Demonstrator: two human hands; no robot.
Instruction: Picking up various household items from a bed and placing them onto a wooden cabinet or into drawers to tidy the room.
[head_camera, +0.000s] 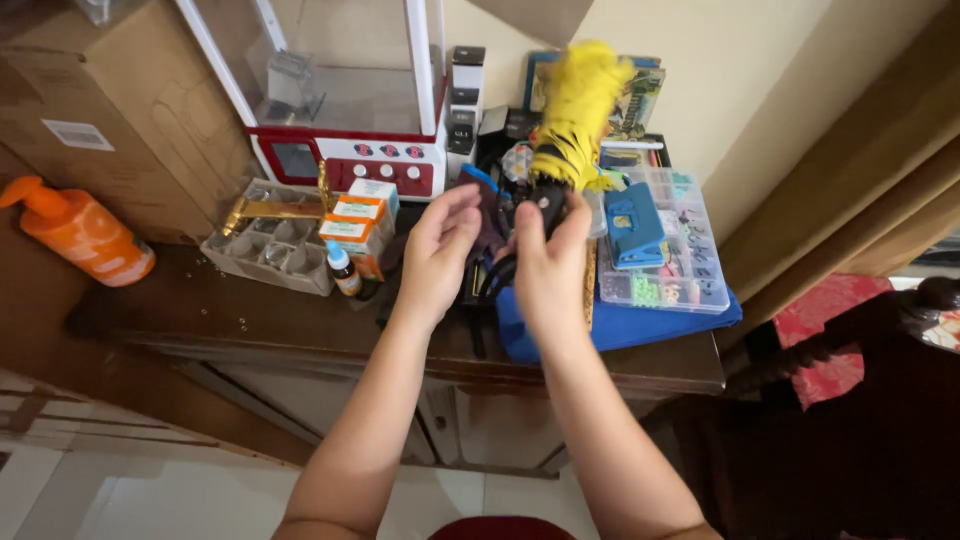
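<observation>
A folded yellow umbrella (578, 110) with black stripes and a black handle stands tilted above the cluttered wooden table (250, 320). My right hand (548, 265) grips its black handle from below. Beside it, my left hand (438, 250) is held up with fingers spread, just left of the handle and touching nothing I can make out. A dark strap hangs down between the two hands.
A clear compartment box (670, 270) with a blue item on it lies on blue cloth at right. An egg tray (265, 250), small orange boxes (358, 222), a dropper bottle (343, 270), an orange pump bottle (80, 232), a toy claw machine (350, 90) and a cardboard box (110, 110) stand left.
</observation>
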